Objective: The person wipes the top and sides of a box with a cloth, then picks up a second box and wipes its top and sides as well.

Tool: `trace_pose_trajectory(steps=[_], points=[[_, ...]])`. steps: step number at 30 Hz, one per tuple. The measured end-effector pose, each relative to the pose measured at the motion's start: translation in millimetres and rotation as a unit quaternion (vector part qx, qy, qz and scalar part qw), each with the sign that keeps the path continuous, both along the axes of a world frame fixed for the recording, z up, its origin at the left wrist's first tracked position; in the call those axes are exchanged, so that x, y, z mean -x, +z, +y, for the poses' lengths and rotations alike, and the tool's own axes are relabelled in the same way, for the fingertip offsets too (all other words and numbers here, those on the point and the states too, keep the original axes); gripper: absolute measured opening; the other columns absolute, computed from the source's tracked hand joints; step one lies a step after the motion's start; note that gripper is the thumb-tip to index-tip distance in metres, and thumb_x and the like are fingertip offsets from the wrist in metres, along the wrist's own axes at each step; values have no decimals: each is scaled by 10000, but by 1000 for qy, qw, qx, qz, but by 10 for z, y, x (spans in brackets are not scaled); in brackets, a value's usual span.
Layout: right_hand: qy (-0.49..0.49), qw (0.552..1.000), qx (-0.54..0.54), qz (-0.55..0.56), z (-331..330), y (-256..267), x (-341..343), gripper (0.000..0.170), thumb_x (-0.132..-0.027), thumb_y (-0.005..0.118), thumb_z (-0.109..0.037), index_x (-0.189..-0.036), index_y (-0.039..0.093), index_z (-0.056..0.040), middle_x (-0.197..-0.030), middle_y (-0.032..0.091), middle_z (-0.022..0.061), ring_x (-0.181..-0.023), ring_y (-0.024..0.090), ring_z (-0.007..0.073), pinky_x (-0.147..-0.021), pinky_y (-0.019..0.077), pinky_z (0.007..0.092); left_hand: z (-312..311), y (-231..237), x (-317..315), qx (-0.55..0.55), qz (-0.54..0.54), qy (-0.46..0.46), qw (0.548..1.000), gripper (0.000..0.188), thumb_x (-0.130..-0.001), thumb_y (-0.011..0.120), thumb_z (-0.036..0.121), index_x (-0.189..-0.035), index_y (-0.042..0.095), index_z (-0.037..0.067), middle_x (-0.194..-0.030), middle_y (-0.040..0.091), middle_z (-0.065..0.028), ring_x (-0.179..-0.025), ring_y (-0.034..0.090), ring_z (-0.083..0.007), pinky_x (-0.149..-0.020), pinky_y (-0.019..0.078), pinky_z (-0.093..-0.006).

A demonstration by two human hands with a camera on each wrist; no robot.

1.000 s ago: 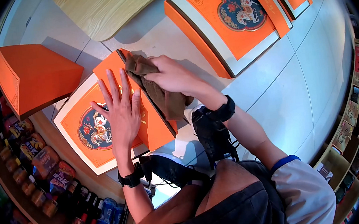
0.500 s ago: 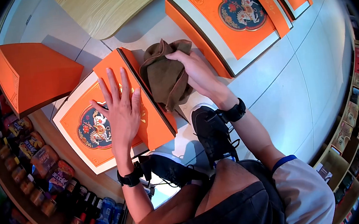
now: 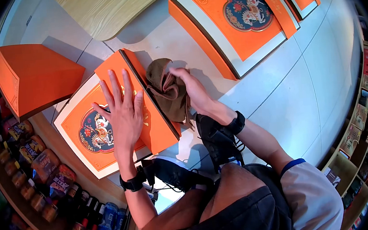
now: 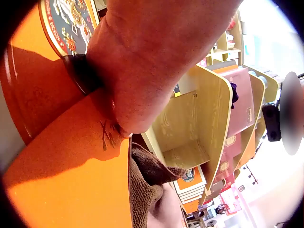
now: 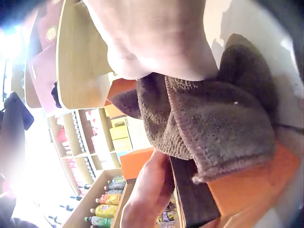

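Note:
My left hand rests flat, fingers spread, on the lid of an orange and white gift box with a horse emblem. Beside the box's dark-edged right side, my right hand holds a bunched brown cloth. In the right wrist view the cloth hangs in folds below the hand and overlaps the box's orange side. Most of the right fingers are hidden by the cloth. The left wrist view shows the cloth at the box's edge, with the left thumb close by.
An orange box piece stands at the left, near a shelf of packaged snacks and bottles. Another horse gift box lies on the tiled floor at the upper right. A wooden board is at the top; my shoes are close below.
The right hand has lifted the cloth off the box's side edge, moved right, then come back left and slightly down. The cloth is bunched differently. The left hand has stayed in place.

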State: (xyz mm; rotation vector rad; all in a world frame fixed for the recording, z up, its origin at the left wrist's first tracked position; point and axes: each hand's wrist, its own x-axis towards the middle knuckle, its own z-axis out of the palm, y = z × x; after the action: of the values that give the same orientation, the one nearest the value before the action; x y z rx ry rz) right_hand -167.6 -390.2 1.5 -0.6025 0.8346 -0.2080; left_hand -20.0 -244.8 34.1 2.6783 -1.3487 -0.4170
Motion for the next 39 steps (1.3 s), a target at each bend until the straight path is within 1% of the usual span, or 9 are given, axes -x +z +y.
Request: trace_pose_trajectory(steps=[4, 11, 13, 15, 16, 20, 29, 32, 39], points=[[233, 936, 246, -90, -41, 212, 9, 461, -1107, 373, -405, -1219, 599, -18, -1276, 579, 92, -1245, 520, 179, -1126, 345, 334, 1, 4, 0, 2, 6, 2, 1000, 592, -1093, 324, 512, -1635, 252, 286, -1728, 89, -26, -1589, 36, -315, -1155, -52, -735], [279, 951, 80, -102, -140, 255, 101, 850, -1043, 112, -695, -1498, 450, -62, -1470, 514, 151, -1400, 448, 214, -1179, 306, 360, 18, 5, -8, 6, -10, -13, 1000, 580, -1100, 329, 474, -1642, 221, 299, -1730, 69, -23, -1589, 35, -312, -1154, -41, -741], [279, 954, 56, -91, -138, 299, 120, 782, -1059, 253, -662, -1564, 363, -76, -1514, 478, 195, -1427, 435, 258, -1187, 314, 387, 23, 2, -13, 3, -18, -23, 1000, 578, -1102, 330, 465, -1643, 212, 303, -1731, 60, -22, -1589, 33, -311, -1151, -38, -744], [395, 861, 316, -47, -104, 245, 130, 706, -1051, 448, -565, -1549, 391, -68, -1512, 469, 204, -1405, 467, 306, -1159, 362, 406, 22, -13, -16, -1, -20, -22, 1000, 578, -1101, 333, 465, -1643, 216, 300, -1731, 60, -23, -1589, 31, -311, -1151, -39, -745], [373, 858, 350, -34, -73, 276, 126, 629, -980, 680, -298, -1498, 417, -57, -1449, 520, 182, -1332, 529, 268, -1102, 416, 385, 21, -17, -17, -5, -22, -21, 1000, 579, -1100, 335, 465, -1642, 220, 298, -1731, 60, -23, -1590, 29, -311, -1151, -39, -745], [268, 875, 402, 2, 27, 331, 127, 600, -888, 794, -203, -1374, 462, -87, -1271, 607, 167, -1211, 610, 287, -1029, 477, 405, 7, -4, -10, 0, -6, -10, 1000, 581, -1099, 338, 471, -1641, 229, 292, -1731, 60, -24, -1590, 29, -311, -1151, -48, -742], [236, 865, 399, 191, -104, 213, 130, 639, -803, 799, -173, -1316, 463, 4, -1220, 605, 279, -1133, 585, 475, -961, 499, 476, -14, 16, -1, -7, 9, 3, 1000, 597, -1094, 310, 515, -1640, 232, 287, -1731, 66, -24, -1590, 12, -306, -1156, -66, -729], [132, 734, 629, 219, -147, 177, 104, 445, -853, 719, -92, -1168, 440, 52, -968, 628, 328, -1001, 628, 499, -847, 509, 540, -5, 7, 1, -11, 3, 2, 1000, 596, -1095, 311, 512, -1639, 237, 283, -1730, 69, -25, -1590, 12, -306, -1157, -67, -729], [281, 783, 473, 292, -269, 345, -77, 472, -904, 711, -202, -1188, 420, 37, -1186, 574, 353, -1071, 604, 521, -836, 515, 553, -6, 8, 0, -6, 7, 3, 1000, 596, -1094, 318, 510, -1638, 243, 279, -1729, 78, -27, -1590, 15, -305, -1158, -67, -727]])
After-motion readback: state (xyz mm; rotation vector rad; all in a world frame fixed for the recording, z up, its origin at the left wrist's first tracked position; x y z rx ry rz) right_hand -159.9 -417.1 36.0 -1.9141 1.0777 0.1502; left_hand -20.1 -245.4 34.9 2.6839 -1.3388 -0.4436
